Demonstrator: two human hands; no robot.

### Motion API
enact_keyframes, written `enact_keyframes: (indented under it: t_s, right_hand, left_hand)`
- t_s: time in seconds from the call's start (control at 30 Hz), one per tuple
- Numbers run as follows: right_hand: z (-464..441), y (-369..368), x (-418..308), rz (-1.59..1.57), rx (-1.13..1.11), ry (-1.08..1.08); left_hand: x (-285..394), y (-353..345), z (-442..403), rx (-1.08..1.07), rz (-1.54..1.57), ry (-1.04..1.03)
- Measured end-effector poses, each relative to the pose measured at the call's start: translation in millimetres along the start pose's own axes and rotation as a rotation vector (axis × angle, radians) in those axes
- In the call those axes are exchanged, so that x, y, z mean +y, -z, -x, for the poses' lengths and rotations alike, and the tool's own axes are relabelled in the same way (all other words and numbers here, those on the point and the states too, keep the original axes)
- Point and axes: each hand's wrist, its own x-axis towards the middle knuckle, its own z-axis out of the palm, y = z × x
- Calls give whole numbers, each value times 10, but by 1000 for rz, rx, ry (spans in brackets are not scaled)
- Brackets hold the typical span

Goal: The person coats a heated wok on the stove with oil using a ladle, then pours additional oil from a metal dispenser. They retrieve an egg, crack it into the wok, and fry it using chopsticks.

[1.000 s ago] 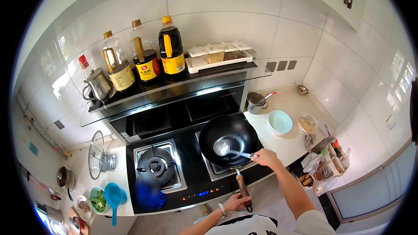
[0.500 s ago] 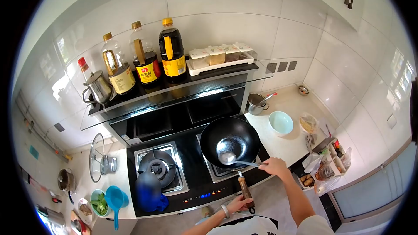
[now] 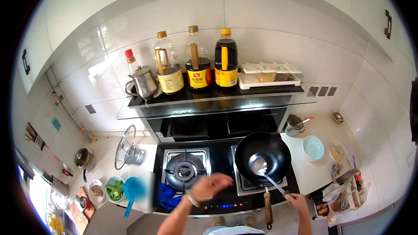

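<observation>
A metal ladle (image 3: 259, 168) rests with its bowl inside the black wok (image 3: 278, 152) on the right burner. My right hand (image 3: 298, 202) grips the end of its handle, to the right of the wok's wooden handle (image 3: 267, 206). Over the front of the hob, between the two burners, my left hand (image 3: 212, 185) is in the air with nothing held, its fingers stretched to the right. Behind its wrist lies a blue cloth (image 3: 170, 196), near the left burner (image 3: 185, 170).
Bottles (image 3: 199, 74) and a metal pot (image 3: 144, 82) line the hood shelf. A blue dipper (image 3: 130, 191), green vegetables (image 3: 115, 189) and a glass lid (image 3: 125, 148) are left of the hob. A pale bowl (image 3: 313, 148) sits on the right counter.
My left hand has let go of the wok's handle and moved left and up over the hob. My right hand still holds the ladle. The view has turned left.
</observation>
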Motion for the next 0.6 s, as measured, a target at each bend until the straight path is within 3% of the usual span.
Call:
enact_keyframes:
  t_s: [0.03,0.1,0.2,0.37,0.43,0.5,0.57,0.6]
  right_hand:
    - [-5,-27,77,-173,18,-80]
    - [130,-14,-83,-277,41,-142]
    - [257,36,-153,-421,89,-238]
    - [296,13,-146,-455,137,-306]
    - [361,-44,-52,-485,193,-270]
    - [472,-147,-179,-483,208,-235]
    - [506,-287,-32,-442,267,-236]
    - [525,-360,29,-451,307,-202]
  left_hand:
    - [204,319,20,215,-88,-151]
    - [322,935,-27,579,3,-169]
    - [491,1921,-257,991,-368,-483]
    - [77,3590,-632,1563,-977,-319]
    - [-405,4337,-736,1537,-949,-229]
    - [-375,4247,-749,1579,-1044,-99]
    - [102,3431,-736,1685,-920,-339]
    - [255,3011,-714,1600,-833,-473]
